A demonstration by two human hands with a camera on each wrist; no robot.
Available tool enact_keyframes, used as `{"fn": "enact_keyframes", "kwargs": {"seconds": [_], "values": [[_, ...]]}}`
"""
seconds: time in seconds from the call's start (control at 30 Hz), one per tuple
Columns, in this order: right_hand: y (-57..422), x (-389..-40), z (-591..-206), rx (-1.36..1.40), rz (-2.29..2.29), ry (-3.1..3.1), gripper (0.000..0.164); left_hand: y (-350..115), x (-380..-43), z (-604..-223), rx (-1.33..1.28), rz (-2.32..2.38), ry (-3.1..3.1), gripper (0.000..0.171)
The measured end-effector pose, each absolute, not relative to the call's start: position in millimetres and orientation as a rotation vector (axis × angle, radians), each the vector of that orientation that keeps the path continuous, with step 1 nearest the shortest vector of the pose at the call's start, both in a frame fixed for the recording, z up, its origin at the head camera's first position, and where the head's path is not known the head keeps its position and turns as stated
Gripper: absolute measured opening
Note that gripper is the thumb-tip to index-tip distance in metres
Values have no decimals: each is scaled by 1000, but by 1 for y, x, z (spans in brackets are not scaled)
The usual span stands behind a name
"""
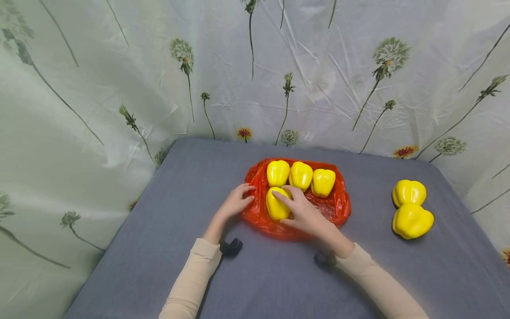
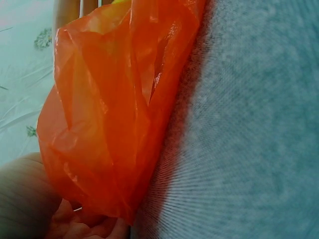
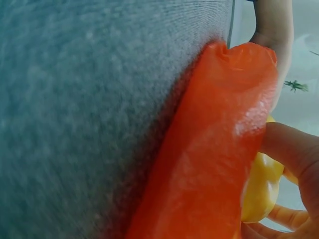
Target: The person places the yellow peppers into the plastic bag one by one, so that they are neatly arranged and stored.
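Note:
In the head view, my right hand (image 1: 306, 213) grips a yellow bell pepper (image 1: 276, 206) from above, inside the wide mouth of a red plastic bag (image 1: 342, 204). Thumb and fingers lie either side of that pepper (image 3: 263, 186) in the right wrist view, partly behind the bag's wall. Bent fingers of my left hand (image 1: 235, 203) hold the bag's left rim; in the left wrist view the bag's side (image 2: 107, 124) hides part of them. Three more peppers, a left one (image 1: 277, 173), a middle one (image 1: 300, 175) and a right one (image 1: 323, 182), stand in a row along the bag's far side.
Two more yellow peppers, one behind (image 1: 409, 192) and one in front (image 1: 412, 221), lie together on the grey cloth-covered table (image 1: 159, 248), right of the bag. A pale curtain (image 1: 223, 71) with printed flowers hangs behind and left of the table.

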State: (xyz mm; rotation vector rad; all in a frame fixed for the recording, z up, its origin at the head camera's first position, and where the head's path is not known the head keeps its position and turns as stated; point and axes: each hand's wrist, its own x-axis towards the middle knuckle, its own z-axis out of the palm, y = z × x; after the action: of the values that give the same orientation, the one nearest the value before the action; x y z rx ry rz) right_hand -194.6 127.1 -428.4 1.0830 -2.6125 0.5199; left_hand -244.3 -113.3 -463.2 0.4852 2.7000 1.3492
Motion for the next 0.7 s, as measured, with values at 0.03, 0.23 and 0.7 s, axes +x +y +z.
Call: {"fn": "enact_keyframes", "kwargs": {"seconds": [0.03,0.23,0.7], "values": [[127,-195,-429,1077,524,-2615,73,-113,-244,-463,483,1350,2698,39],[125,-197,-433,1046,530,-2601,73,-112,-244,-464,481,1343,2702,39],[126,-202,-435,1046,582,-2622,78,-113,-246,-466,483,1344,2696,39]]}}
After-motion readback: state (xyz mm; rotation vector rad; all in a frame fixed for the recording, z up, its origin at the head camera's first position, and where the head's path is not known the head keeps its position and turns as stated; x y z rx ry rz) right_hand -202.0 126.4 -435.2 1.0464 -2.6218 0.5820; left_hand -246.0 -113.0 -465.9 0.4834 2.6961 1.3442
